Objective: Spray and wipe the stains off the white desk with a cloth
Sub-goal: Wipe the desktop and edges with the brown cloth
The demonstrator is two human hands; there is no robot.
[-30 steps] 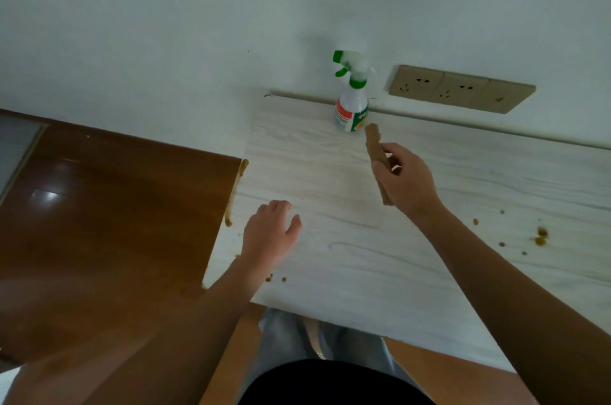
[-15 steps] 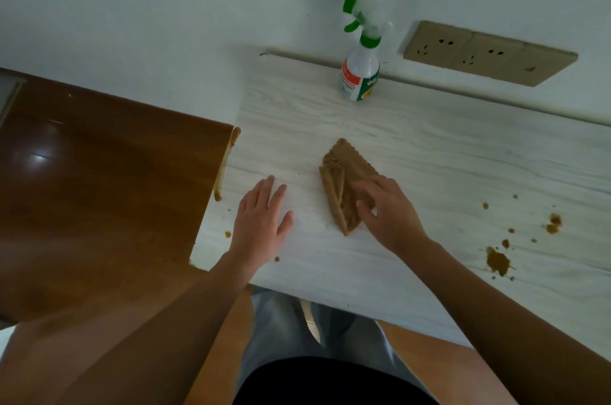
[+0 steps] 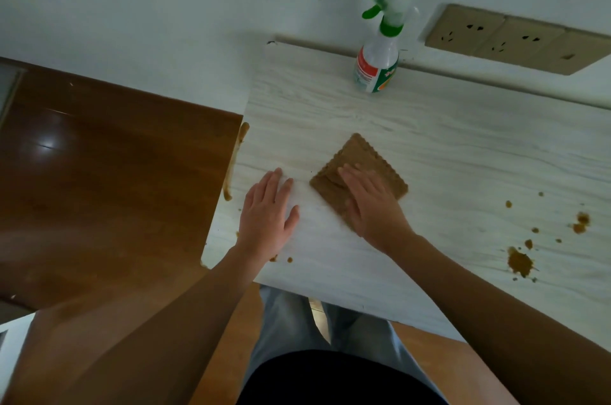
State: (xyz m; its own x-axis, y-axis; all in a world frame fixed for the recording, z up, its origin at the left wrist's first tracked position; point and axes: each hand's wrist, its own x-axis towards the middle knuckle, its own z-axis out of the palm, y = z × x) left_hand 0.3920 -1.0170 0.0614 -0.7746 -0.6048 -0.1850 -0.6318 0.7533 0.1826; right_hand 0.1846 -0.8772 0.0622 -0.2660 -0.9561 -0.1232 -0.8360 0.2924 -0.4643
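A brown cloth (image 3: 365, 156) with scalloped edges lies flat on the white wood-grain desk (image 3: 463, 153). My right hand (image 3: 372, 201) presses down on it with straight fingers. My left hand (image 3: 267, 209) rests flat on the bare desk just left of the cloth. A spray bottle (image 3: 378, 54) with a green and white trigger stands upright at the desk's back edge against the wall. Brown stains (image 3: 519, 262) dot the desk at the right. A brown smear (image 3: 235, 160) runs along the desk's left edge, and small spots (image 3: 289, 260) sit near my left wrist.
A row of tan wall sockets (image 3: 515, 37) is mounted on the wall behind the desk at the right. Dark wooden floor (image 3: 99, 173) lies left of the desk. My legs show below the desk's front edge.
My right hand lowered the cloth from the air onto the desk, and the cloth went from folded to spread flat under my palm. The left hand stayed on the desk.
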